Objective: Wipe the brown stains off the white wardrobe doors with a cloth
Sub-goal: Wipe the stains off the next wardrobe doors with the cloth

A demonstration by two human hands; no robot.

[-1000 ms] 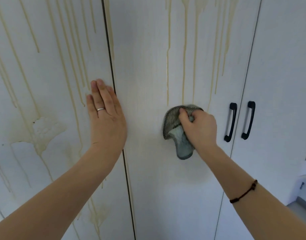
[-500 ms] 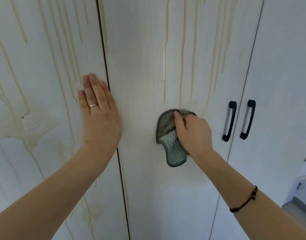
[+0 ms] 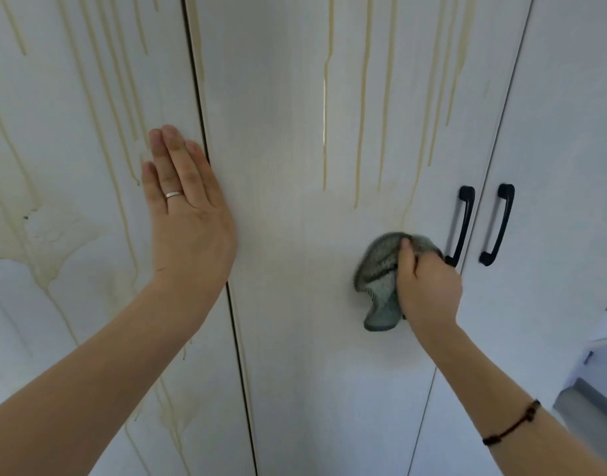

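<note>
White wardrobe doors fill the view. The middle door (image 3: pixel 295 304) carries thin brown drip stains (image 3: pixel 362 132) running down from the top. The left door (image 3: pixel 72 304) has more drips and a broad dried patch (image 3: pixel 51 242). My right hand (image 3: pixel 427 286) grips a bunched grey-green cloth (image 3: pixel 377 280) and presses it against the middle door, just left of its black handle (image 3: pixel 461 225). My left hand (image 3: pixel 185 214) lies flat with straight fingers on the left door, at the gap between the two doors. A ring sits on one finger.
The right door (image 3: pixel 563 166) looks unstained and has its own black handle (image 3: pixel 497 225). At the far right edge, a strip of grey floor (image 3: pixel 590 407) and pale furniture show beyond the wardrobe.
My right hand has slid the cloth to the right across the middle door, close to the black handle. My left hand stays flat on the left door.
</note>
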